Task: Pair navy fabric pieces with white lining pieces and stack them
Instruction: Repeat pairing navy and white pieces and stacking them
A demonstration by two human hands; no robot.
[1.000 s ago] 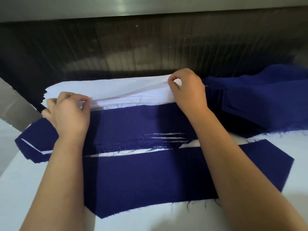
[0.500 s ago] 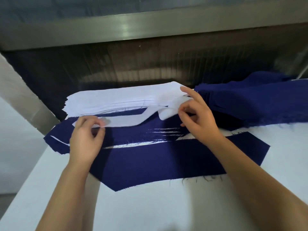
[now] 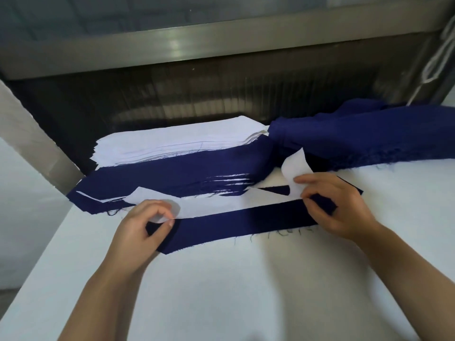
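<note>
A long white lining piece (image 3: pixel 221 205) stretches between my hands over the near navy fabric piece (image 3: pixel 241 222) on the white table. My left hand (image 3: pixel 145 225) pinches the lining's left end. At the right end my right hand (image 3: pixel 332 203) pinches the lining, whose tip curls upward. Behind lies a stack of navy and white pairs (image 3: pixel 172 178). Farther back sits the stack of white lining pieces (image 3: pixel 172 141). A heap of navy pieces (image 3: pixel 357 136) lies at the back right.
The white table (image 3: pixel 246 279) runs toward me. A dark machine opening with a metal bar (image 3: pixel 197 48) rises right behind the stacks. A slanted metal post (image 3: pixel 32 134) stands at the left. White cord (image 3: pixel 435 62) hangs at the top right.
Both hands pulled one white lining piece off the far stack toward me and brought it down over the near navy piece.
</note>
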